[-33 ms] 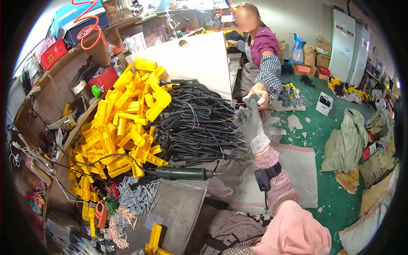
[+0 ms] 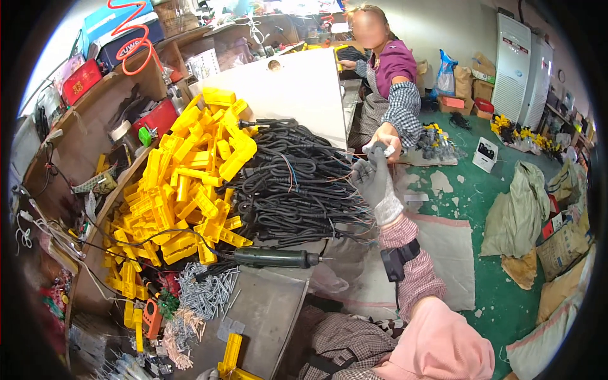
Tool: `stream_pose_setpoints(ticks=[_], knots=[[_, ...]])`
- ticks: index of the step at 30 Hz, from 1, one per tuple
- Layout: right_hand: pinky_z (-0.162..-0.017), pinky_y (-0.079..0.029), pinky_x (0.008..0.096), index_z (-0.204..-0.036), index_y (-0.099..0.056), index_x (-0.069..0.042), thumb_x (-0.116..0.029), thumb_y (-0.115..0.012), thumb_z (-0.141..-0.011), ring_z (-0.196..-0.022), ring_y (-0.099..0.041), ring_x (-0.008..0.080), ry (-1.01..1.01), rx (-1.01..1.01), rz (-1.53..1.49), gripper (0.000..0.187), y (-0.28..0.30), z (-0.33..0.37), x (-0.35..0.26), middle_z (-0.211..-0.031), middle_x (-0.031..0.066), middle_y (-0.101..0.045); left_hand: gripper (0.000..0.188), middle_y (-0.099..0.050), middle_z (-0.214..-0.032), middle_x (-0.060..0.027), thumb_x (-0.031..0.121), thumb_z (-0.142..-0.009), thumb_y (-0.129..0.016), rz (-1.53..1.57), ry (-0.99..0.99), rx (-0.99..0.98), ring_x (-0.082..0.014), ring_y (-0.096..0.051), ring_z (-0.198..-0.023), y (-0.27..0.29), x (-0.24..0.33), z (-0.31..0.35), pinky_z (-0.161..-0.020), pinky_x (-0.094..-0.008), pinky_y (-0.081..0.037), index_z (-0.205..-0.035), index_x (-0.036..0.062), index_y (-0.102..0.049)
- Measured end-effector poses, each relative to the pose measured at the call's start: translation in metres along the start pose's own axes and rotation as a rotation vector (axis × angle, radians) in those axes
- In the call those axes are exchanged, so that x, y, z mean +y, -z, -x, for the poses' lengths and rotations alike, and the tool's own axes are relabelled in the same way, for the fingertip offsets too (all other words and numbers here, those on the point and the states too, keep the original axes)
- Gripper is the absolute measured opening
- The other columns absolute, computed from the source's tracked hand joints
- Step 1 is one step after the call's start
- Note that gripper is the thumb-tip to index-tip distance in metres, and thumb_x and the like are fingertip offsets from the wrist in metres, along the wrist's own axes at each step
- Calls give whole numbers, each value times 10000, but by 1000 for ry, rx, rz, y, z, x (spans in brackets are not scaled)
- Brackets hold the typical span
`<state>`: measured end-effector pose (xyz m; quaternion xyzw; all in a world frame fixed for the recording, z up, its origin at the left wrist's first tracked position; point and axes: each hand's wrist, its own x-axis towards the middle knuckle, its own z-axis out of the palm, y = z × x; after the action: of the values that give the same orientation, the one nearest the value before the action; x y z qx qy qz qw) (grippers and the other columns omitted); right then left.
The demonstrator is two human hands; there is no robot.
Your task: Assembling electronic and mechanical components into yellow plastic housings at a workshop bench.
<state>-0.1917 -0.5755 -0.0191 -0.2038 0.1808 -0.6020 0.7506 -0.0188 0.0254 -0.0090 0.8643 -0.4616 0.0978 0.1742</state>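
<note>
My right hand (image 2: 375,183), in a grey glove, reaches out past the cable ends with its fingers pinched together. Its fingertips meet a co-worker's hand (image 2: 387,138) at a small white piece (image 2: 388,151); what exactly lies in my grip is hidden. To its left is a thick heap of black cables (image 2: 291,183) with thin bare-coloured wire ends. At the lower edge, beside a yellow plastic casing (image 2: 230,354), a sliver of grey (image 2: 211,375) may be my left glove, but its fingers do not show.
Yellow casings (image 2: 171,190) are piled on the bench. A dark green electric screwdriver (image 2: 272,258) lies in front of the cables, near loose screws (image 2: 206,288). Across the bench stands a co-worker (image 2: 392,69). Sacks (image 2: 516,206) line the green floor at right.
</note>
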Motion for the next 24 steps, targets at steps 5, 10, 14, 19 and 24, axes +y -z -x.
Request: stream_pose_setpoints(ticks=[5, 10, 14, 19, 24], knots=[[-750, -522, 294, -1136, -630, -84, -353, -631, -1014, -823, -613, 130, -8, -132, -46, 295, 26, -27, -15, -891, 9, -627, 493, -625, -1290, -163, 53, -859, -633, 5, -126, 19, -368, -572, -1196, -6, 27, -9, -1050, -488, -411, -1349, 63, -579], [-641, -471, 246, -1026, -595, -62, -411, -584, -1032, -699, -586, 109, 52, -333, 316, 349, -10, 39, 7, -785, 14, -601, 487, -629, -1300, -157, 62, -880, -638, 67, -91, 91, -355, -569, -1217, 4, 35, -9, -1070, -483, -403, -1362, 65, -567], [-610, -465, 253, -1000, -615, -36, -179, -582, -934, -657, -572, 115, -262, -762, 656, 162, -83, 179, 51, -800, 31, -614, 548, -615, -1311, -216, 107, -829, -700, 309, 132, 176, -410, -572, -1225, 16, 60, -15, -1059, -484, -449, -1348, -9, -572], [-736, -526, 306, -1063, -658, 9, -45, -635, -798, -766, -621, 146, -584, -1298, 624, 271, -102, 326, 103, -856, 43, -652, 861, -472, -1441, -205, 396, -806, -833, 546, -143, 312, -391, -502, -1291, 10, 91, -24, -1080, -476, -416, -1466, 24, -425], [-817, -554, 334, -1205, -616, 45, -206, -569, -974, -938, -686, 220, -390, -2037, 651, 345, -112, 401, 148, -993, 141, -691, 683, -570, -1254, -178, 344, -860, -772, 345, 68, 624, -350, -588, -1130, 33, 69, 86, -947, -481, -485, -1397, 32, -488]])
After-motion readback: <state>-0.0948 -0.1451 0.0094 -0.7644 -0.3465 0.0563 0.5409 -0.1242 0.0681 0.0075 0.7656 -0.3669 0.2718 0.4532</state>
